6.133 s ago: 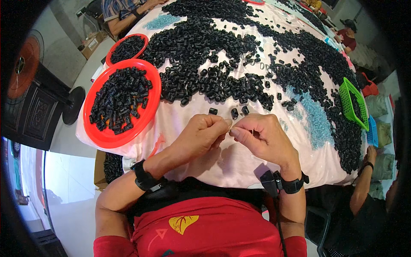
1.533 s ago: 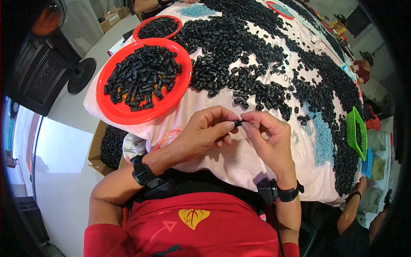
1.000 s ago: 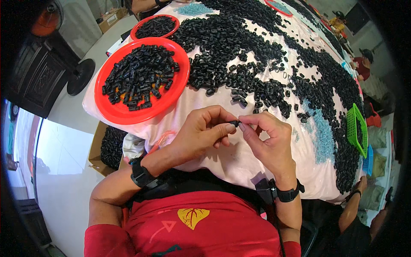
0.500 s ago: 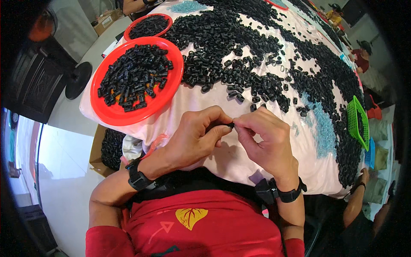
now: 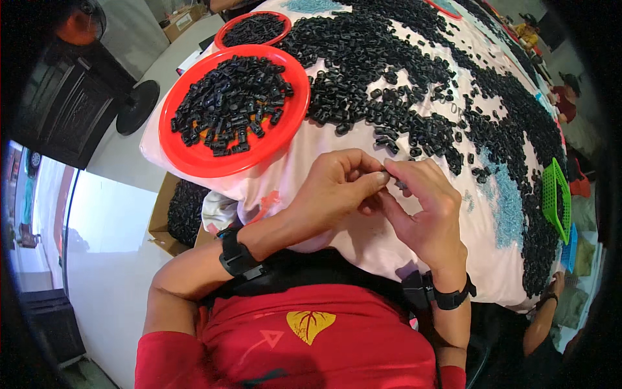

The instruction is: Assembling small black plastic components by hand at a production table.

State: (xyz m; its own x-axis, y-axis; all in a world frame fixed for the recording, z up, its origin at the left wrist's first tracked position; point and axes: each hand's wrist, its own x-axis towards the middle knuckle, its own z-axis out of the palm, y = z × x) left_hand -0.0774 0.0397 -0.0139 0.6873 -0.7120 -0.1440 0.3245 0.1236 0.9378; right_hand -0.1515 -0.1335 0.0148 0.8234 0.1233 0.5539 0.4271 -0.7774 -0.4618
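My left hand point(image 5: 343, 185) and my right hand point(image 5: 429, 206) meet above the near edge of a cloth-covered table point(image 5: 489, 269). Thumbs and fingers of both are pinched together at the tips. Between them sits a small black plastic part point(image 5: 400, 185), mostly covered by the fingers, so its exact shape cannot be made out. Just beyond my hands lies a wide spread of loose black plastic pieces point(image 5: 363, 84), short and tube-like. To the left, a red round tray point(image 5: 194, 170) holds a heap of similar black pieces.
Behind the tray stands a smaller red tray point(image 5: 222, 40) of thin black pieces. Small light-blue pieces point(image 5: 507, 211) lie at right, near a green basket point(image 5: 554, 201) and a blue basket point(image 5: 570, 249). A cardboard box point(image 5: 159, 223) stands below left. Another person's arm point(image 5: 541, 321) reaches in at right.
The whole view has shifted, so the table and trays sit farther right. My fingertips have changed their grip around the small part, which is now more hidden.
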